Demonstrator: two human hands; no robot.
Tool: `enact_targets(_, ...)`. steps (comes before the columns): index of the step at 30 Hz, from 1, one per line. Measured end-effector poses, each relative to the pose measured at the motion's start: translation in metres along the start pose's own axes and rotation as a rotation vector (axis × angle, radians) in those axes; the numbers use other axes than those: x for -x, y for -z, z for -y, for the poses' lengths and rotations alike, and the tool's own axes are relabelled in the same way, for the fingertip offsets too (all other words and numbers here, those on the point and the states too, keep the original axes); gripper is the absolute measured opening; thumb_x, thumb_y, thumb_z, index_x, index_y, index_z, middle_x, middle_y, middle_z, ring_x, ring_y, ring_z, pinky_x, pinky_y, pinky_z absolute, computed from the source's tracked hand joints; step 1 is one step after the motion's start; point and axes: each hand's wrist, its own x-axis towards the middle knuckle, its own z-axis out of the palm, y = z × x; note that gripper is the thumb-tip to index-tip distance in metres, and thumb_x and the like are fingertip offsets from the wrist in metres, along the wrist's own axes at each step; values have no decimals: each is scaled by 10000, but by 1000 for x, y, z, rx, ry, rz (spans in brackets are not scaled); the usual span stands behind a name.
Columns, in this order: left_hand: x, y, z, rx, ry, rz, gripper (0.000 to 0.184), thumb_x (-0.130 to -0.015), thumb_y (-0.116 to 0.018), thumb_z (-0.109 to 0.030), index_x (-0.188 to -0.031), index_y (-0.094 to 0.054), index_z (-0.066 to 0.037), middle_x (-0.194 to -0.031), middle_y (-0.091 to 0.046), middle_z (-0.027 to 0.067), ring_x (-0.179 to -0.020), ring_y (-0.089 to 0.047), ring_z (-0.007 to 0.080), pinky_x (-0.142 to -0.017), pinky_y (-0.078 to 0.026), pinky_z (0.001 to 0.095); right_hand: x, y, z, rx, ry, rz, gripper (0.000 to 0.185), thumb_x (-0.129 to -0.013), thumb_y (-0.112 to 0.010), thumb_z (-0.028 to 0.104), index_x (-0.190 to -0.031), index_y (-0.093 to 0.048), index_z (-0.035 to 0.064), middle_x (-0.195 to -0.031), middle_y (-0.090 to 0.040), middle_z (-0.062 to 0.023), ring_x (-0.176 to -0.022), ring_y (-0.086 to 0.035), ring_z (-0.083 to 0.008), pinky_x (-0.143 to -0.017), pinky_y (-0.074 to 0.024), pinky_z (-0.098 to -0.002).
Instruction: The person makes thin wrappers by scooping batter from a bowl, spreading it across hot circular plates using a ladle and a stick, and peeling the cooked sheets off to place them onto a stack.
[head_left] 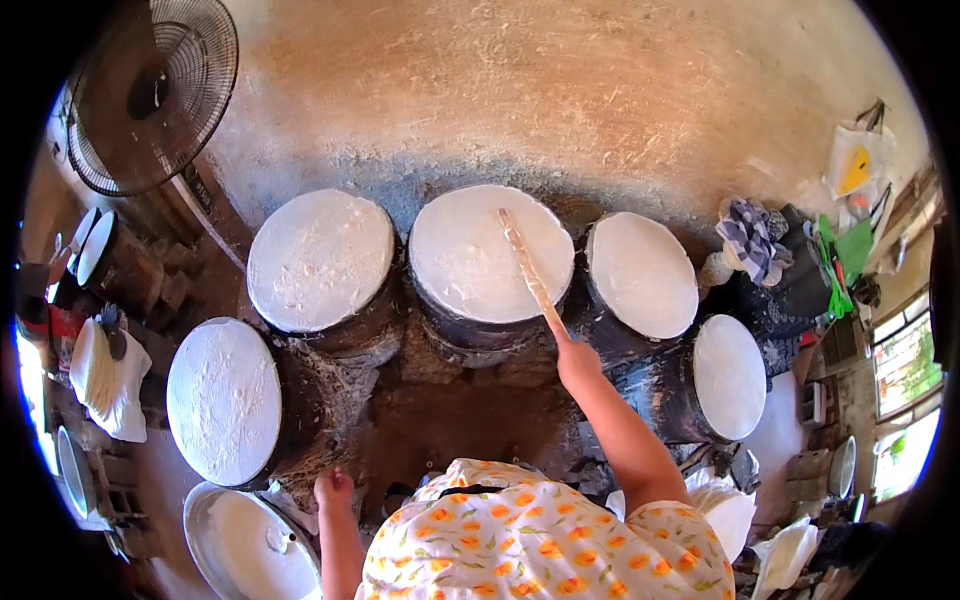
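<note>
My right hand (577, 362) is wrapped round the lower end of a long, flat wooden stick (527, 267). The stick's far end rests over the middle round white top (460, 250), which is smooth with a few lumps and sits on a dark drum-like base. Low on the left, my left hand (334, 488) hangs with its fingers curled, and nothing shows in it. Closest to that hand are a wide metal basin (205, 510) with white contents and a ladle-like metal piece (280, 540), and the front-left white top (225, 400).
Other white round tops stand in an arc: back left (320, 260), back right (643, 275) and front right (729, 378). A fan (150, 100) stands at the upper left before a stained wall (560, 90). Bundled cloth (752, 240) and bags lie on the right.
</note>
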Motion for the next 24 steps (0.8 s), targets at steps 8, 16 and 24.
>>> enact_targets(8, 53, -116, 118, -186, 176, 278, 66, -832, -462, -13, -820, -525, 5, -727, -584, 107, -598, -551, 166, -484, -459, 231, -7, 3, -24, -49, 159, 60, 726, -834, -477, 42, -1463, -183, 255, -811, -630, -240, -675, -625, -383, -612, -499, -475)
enact_targets(16, 86, -144, 162, -222, 171, 329, 64, -835, -501, -14, -835, -562, 6, -741, -601, 97, -619, -569, 160, -503, -462, 231, 23, 12, -95, -548, 543, -211, 681, -784, -492, -2, -1407, -335, 223, -876, -632, -239, -667, -589, -428, -615, -491, -482)
enact_targets(24, 128, -263, 164, -606, -292, 566, 188, -893, -562, -79, -1060, -595, 1, -882, -641, 112, -752, -635, 215, -635, -526, 265, 41, 0, -84, -348, 446, 116, 640, -811, -488, 43, -1390, -366, 285, -816, -614, -222, -692, -618, -376, -628, -495, -485)
